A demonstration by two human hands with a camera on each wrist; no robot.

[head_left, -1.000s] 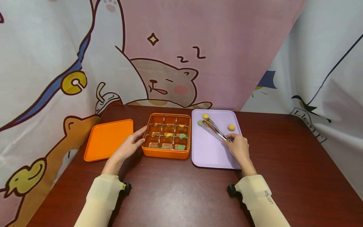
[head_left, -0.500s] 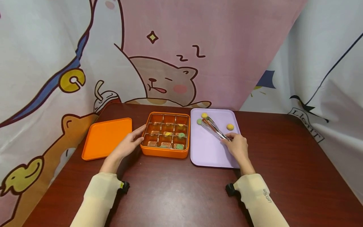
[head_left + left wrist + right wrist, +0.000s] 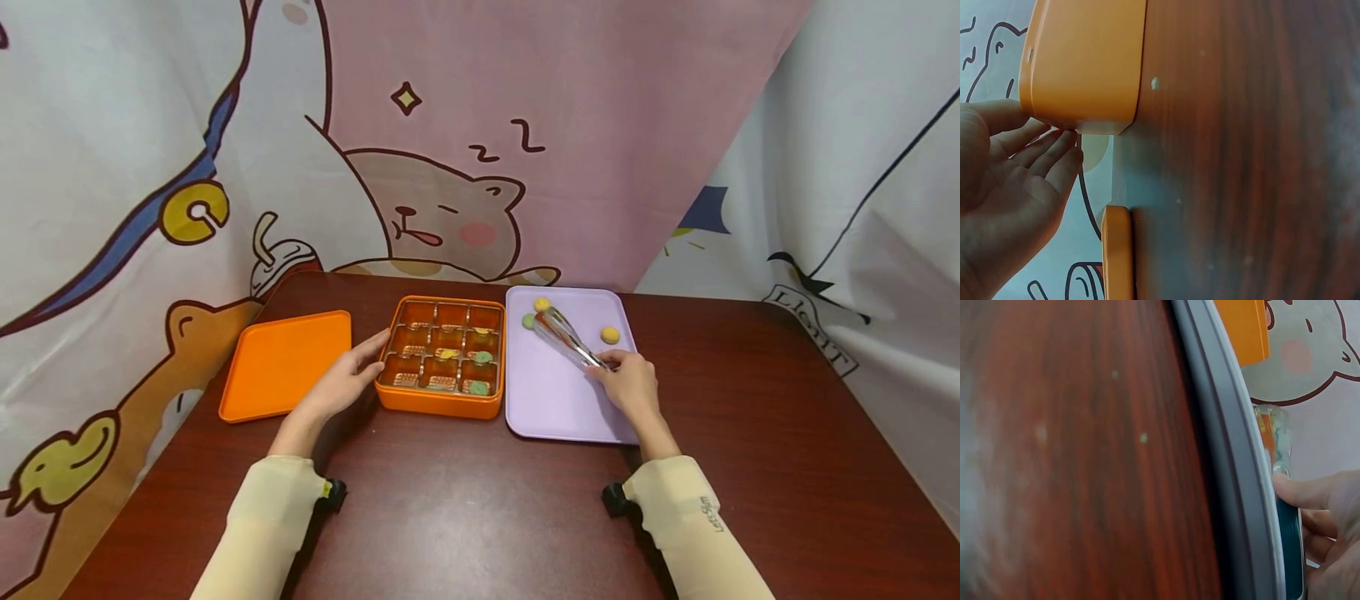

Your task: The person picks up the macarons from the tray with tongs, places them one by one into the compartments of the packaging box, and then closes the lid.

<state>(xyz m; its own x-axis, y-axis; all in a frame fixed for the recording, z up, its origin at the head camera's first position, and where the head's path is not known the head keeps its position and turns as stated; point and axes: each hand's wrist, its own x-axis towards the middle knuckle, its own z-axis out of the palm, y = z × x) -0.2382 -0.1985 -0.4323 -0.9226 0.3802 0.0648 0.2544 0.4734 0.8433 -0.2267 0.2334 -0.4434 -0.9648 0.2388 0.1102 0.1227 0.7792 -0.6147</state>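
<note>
My right hand (image 3: 632, 385) grips metal tongs (image 3: 573, 340) by their handle end, low over the lilac tray (image 3: 551, 408). The tongs' tips point to the back left of the tray, close beside a yellow disc (image 3: 542, 305) and a green disc (image 3: 528, 321), both small and round like biscuits. Another yellow disc (image 3: 610, 335) lies farther right on that tray. The fingers of my left hand (image 3: 341, 385) rest, nearly straight, along the left side of an orange box (image 3: 438, 403). Inside the box, a clear divided insert holds several green and yellow discs, such as the green disc (image 3: 478, 388) at front right.
An orange lid (image 3: 281, 367) lies flat on the dark wooden table (image 3: 465, 517), left of the box, partly behind my left hand. Box and tray stand almost side by side. A cloth (image 3: 600, 125) with cartoon animals hangs at the table's back and sides.
The arms of the tongs have drawn closer together, with their tips in about the same spot. My left hand has stayed at the box; the discs lie as before.
</note>
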